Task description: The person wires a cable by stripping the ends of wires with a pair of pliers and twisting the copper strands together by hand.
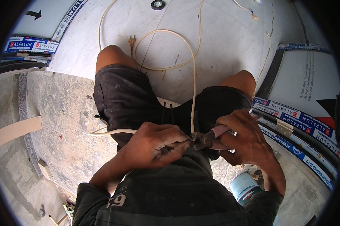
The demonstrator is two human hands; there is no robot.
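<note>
Over the lap, between the two hands, a cream-white cable [193, 75] is held at its end, where it meets the dark nose of a pair of pliers [205, 138]. The cable end is pinched by the curled fingers of the left hand [158, 145], knuckles turned upward, the forearm brought in from the lower left. A second run of the cable is seen leaving that fist toward the left, across the thigh. The pliers, with pinkish handle sleeves, are gripped by the right hand [245, 141], fingers wrapped round the handles, wrist bent inward, forearm entering from the lower right. Whether the plier nose is fully closed on the cable cannot be told.

From the hands the cable is carried up between the knees, looped over the pale floor [222, 45], and ended in a two-pin plug [132, 40]. Black shorts [121, 98] are worn. A roll of black tape [157, 5] is laid at the far edge of the floor. Film-wrapped aluminium profiles [298, 124] are stacked to the right, just beside the right hand.
</note>
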